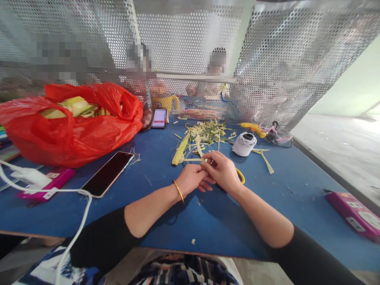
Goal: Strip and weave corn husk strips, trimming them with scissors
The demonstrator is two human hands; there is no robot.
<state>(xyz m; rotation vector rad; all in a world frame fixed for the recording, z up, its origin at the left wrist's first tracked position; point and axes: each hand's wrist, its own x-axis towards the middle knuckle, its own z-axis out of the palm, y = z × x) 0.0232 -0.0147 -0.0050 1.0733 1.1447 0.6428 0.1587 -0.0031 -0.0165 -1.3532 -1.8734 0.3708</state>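
Observation:
My left hand [192,180], with a gold bangle at the wrist, meets my right hand [223,171] above the middle of the blue table. Both hands are closed, fingertips together at a pale strip of corn husk [192,160]; the exact grip is partly hidden. Just beyond lie a rolled green husk piece [180,149] and a heap of shredded husk [208,131]. A yellow handle [241,176] shows beside my right hand, the rest of that tool being covered. Right of the heap stands a spool of white thread [244,144].
A red plastic bag [97,126] of husks fills the back left. Nearer are a phone [108,174], a white cable [87,206] and a magenta case [49,186]. At right lie a yellow tool [253,128], clear goggles [280,136] and another magenta case [356,213]. A perforated screen [190,39] stands behind.

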